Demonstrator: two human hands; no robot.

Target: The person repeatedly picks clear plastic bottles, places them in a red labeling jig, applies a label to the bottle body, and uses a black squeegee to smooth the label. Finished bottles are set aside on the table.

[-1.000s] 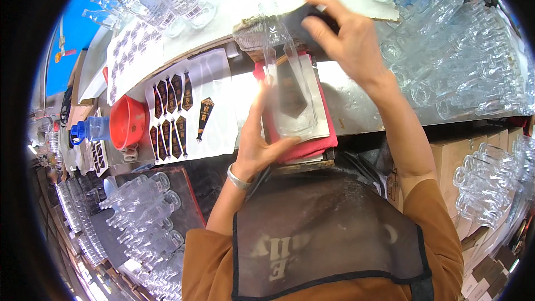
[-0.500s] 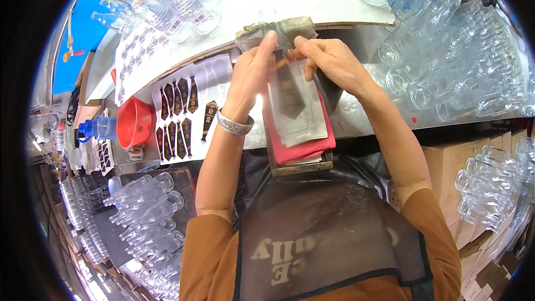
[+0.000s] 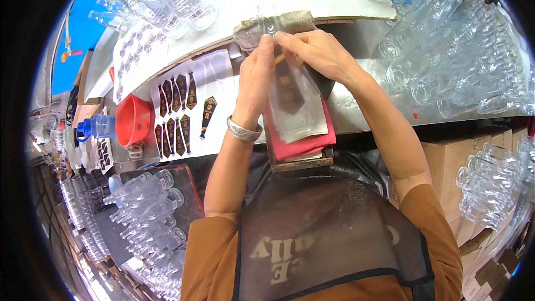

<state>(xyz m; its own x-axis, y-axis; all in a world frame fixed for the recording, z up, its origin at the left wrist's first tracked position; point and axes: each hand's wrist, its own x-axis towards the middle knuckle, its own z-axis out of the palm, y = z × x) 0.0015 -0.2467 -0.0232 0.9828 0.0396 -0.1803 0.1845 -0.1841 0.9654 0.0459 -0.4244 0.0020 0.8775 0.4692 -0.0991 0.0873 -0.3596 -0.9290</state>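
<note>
A clear glass bottle [image 3: 304, 124] lies on its back with its neck away from me, resting on a grey cloth roll [image 3: 304, 21]. On its body shows a dark tie-shaped decal [image 3: 288, 90] with orange marks. My left hand [image 3: 256, 72] is closed along the left side of the neck, thumb pressed on the glass. From the right, my right hand [image 3: 322, 54] grips the neck with its thumb beside the other; its curled fingers are partly hidden. Beneath the bottle are a white pad and a red cloth [image 3: 295, 150] on a wooden stand [image 3: 301, 166].
To the left lies a decal sheet [image 3: 214, 78] with several tie-shaped decals, beside a red bowl [image 3: 134, 120] and a blue-capped bottle [image 3: 103, 126]. Clear bottles crowd the right side [image 3: 446, 50], the far left [image 3: 167, 0] and the lower left [image 3: 147, 206]. Cartons [image 3: 446, 161] stand at lower right.
My right hand has moved left along the neck, bringing its thumb next to my left thumb. My left hand has shifted slightly. The bottle stays on its rest.
</note>
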